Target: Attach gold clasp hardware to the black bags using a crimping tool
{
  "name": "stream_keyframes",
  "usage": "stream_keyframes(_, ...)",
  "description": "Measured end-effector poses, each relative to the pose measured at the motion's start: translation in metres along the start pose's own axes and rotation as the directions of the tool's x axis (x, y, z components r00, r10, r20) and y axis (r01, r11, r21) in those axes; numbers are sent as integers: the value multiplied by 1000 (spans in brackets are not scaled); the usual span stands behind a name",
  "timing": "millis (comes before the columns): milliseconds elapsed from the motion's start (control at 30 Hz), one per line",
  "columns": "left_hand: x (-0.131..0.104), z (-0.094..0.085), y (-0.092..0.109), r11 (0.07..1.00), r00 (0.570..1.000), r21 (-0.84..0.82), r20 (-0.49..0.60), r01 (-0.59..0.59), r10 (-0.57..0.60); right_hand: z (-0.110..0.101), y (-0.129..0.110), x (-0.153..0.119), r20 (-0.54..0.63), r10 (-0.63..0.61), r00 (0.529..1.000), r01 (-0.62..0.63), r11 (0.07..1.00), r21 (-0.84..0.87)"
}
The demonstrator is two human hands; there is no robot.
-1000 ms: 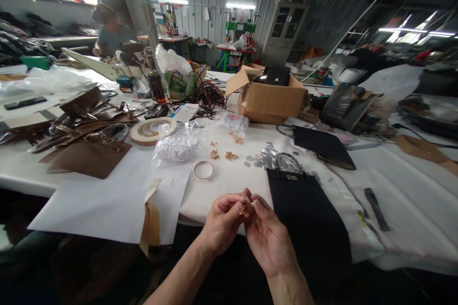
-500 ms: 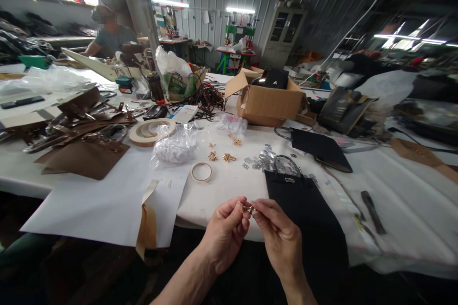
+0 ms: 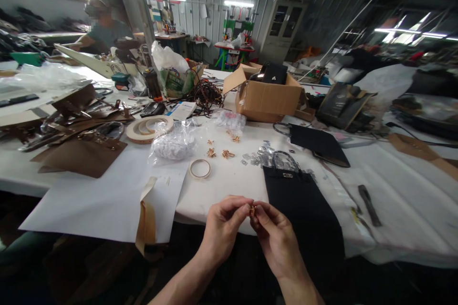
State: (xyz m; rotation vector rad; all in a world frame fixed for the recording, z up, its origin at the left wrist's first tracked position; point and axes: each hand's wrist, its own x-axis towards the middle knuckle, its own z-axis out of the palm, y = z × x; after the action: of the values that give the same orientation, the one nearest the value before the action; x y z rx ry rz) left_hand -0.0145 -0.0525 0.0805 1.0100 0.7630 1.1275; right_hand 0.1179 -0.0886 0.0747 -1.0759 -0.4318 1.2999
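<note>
My left hand (image 3: pixel 224 221) and my right hand (image 3: pixel 275 233) meet above the table's front edge, fingertips pinched together. Between them is a small gold-coloured metal fitting (image 3: pixel 252 210), partly covered by the fingers; its exact kind is too small to tell. Just beyond lie small piles of similar gold fittings (image 3: pixel 226 154) and a roll of tape (image 3: pixel 200 169). A black handbag (image 3: pixel 298 200) lies flat beside my right hand, its handle pointing away. Around that handle are many thin silver metal plates (image 3: pixel 263 155).
Brown bag pieces (image 3: pixel 86 152) and wide tape rolls (image 3: pixel 148 128) lie at left, near a clear plastic bag (image 3: pixel 175 143). A cardboard box (image 3: pixel 268 97) stands at the back. Another black bag (image 3: pixel 318 143) and a dark tool (image 3: pixel 369 205) lie right. A person (image 3: pixel 105 28) sits far left.
Both hands have drawn closer together around the gold fitting, and it has turned between the fingertips. The right hand's fingers have curled in. The view has shifted slightly.
</note>
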Motion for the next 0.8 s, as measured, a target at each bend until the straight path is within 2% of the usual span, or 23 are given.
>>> stream_keyframes(100,-3,3,4,994,998,98,52,-52,47,0,4,-3,-13,81,997,-78,983,169)
stream_keyframes(233,-4,0,5,995,990,86,131,-57,45,-2,10,-6,22,135,991,-134,929,345)
stream_keyframes(333,-3,-6,2,975,992,213,121,-70,45,1,12,-7,-8,139,990,-122,897,425)
stream_keyframes(433,-5,-6,0,959,998,283,68,-7,-13,4,18,-6,-81,84,993,-44,911,409)
stream_keyframes(533,-10,0,-1,975,997,218,55,44,-58,0,29,-6,-205,-65,977,119,958,260)
stream_keyframes(600,-13,6,-1,984,996,171,69,48,-61,-7,37,-6,-277,-233,932,254,966,40)
stream_keyframes(633,-14,8,-1,987,996,158,74,41,-54,-11,41,-7,-286,-339,896,323,941,-103)
stream_keyframes(667,-15,10,-1,988,996,152,73,32,-44,-15,44,-7,-265,-450,853,390,886,-251)
stream_keyframes(733,-16,12,-2,988,999,154,47,15,-23,-21,47,-10,-143,-641,754,512,710,-483)
stream_keyframes(800,-16,10,-2,984,1000,178,14,-8,6,-24,45,-13,28,-732,681,607,543,-581)
